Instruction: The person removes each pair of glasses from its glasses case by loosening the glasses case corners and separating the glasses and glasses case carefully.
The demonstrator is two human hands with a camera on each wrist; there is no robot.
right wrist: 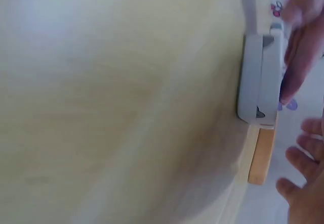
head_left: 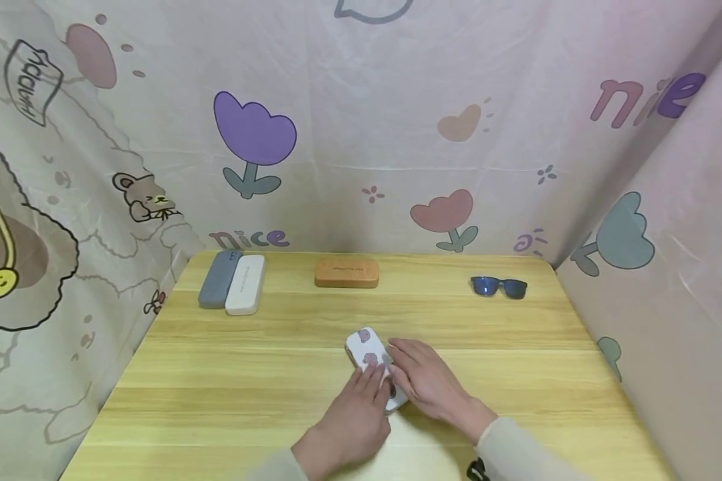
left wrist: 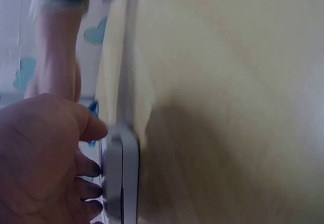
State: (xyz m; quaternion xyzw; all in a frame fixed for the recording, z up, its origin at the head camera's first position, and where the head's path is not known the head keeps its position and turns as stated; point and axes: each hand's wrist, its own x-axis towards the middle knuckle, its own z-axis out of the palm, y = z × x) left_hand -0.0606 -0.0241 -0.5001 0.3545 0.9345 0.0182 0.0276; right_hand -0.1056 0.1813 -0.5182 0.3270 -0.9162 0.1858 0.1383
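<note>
A white glasses case with small pinkish-brown animal prints lies closed and slanted on the table in front of me. My left hand rests its extended fingers on the top of the case, toward its near end. Beside the case's right edge, my right hand has its fingers loosely extended; whether it touches the case cannot be told. In the right wrist view the seam runs along the side of the case, and the right hand's fingers stand apart from it.
At the back left, a blue-grey glasses case lies against a white one. An orange-brown case sits at the back middle, and blue-lensed sunglasses at the back right. Printed curtains surround the wooden table.
</note>
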